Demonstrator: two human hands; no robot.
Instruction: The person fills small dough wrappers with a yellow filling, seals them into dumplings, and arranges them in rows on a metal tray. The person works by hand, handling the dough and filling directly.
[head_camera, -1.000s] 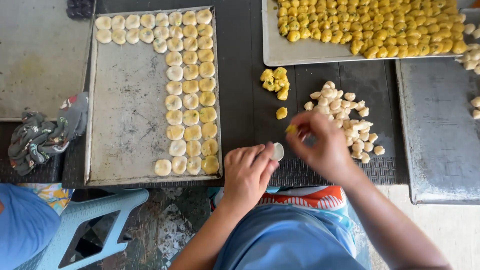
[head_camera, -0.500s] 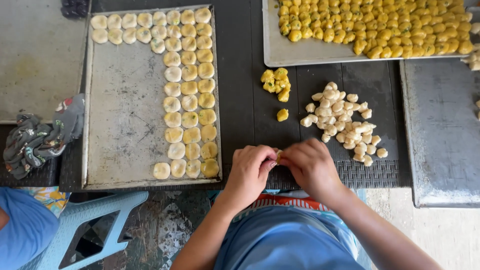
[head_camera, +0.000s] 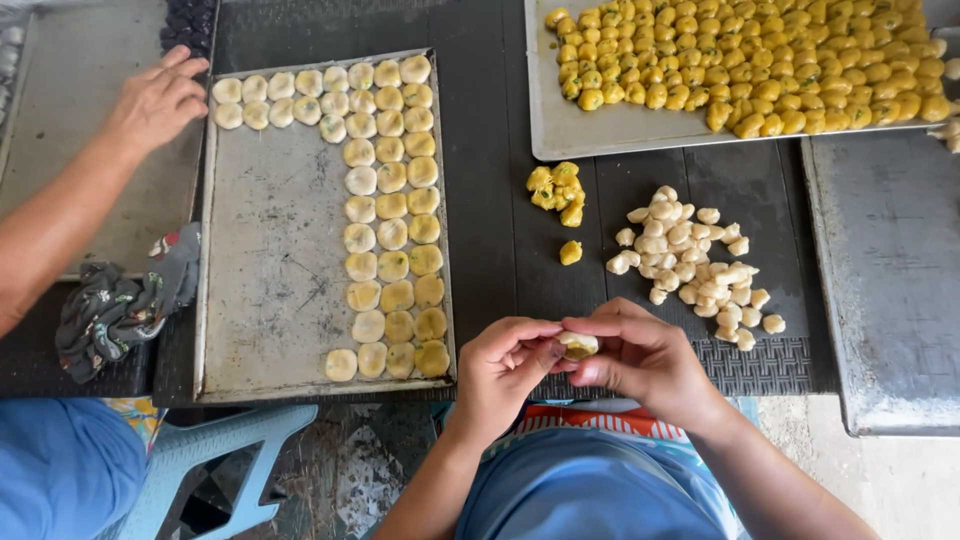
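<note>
A small pale dough piece (head_camera: 578, 346) with a yellow filling showing at its top is pinched between the fingertips of the left hand (head_camera: 503, 372) and the right hand (head_camera: 645, 360), both closed on it just above the near edge of the dark table (head_camera: 490, 190). The two hands are pressed together around the piece, thumbs meeting over it. Just beyond the right hand, a loose heap of white dough lumps (head_camera: 692, 264) is spread on the table, and a small cluster of yellow filling balls (head_camera: 556, 188) lies near it, with a single yellow ball (head_camera: 570, 252) set apart between the cluster and the hands. To the left, a metal tray (head_camera: 275, 270) is seen — flat round filled pieces (head_camera: 392, 207) are lined along its far edge and down its right side in neat rows. A second tray (head_camera: 585, 135) at the far right is crowded with yellow balls (head_camera: 760, 50). At the left, another person's hand (head_camera: 158, 98) is laid flat on a further grey tray (head_camera: 70, 90), and a patterned cloth (head_camera: 120, 305) is bunched beside the first tray — touching its left rim.
</note>
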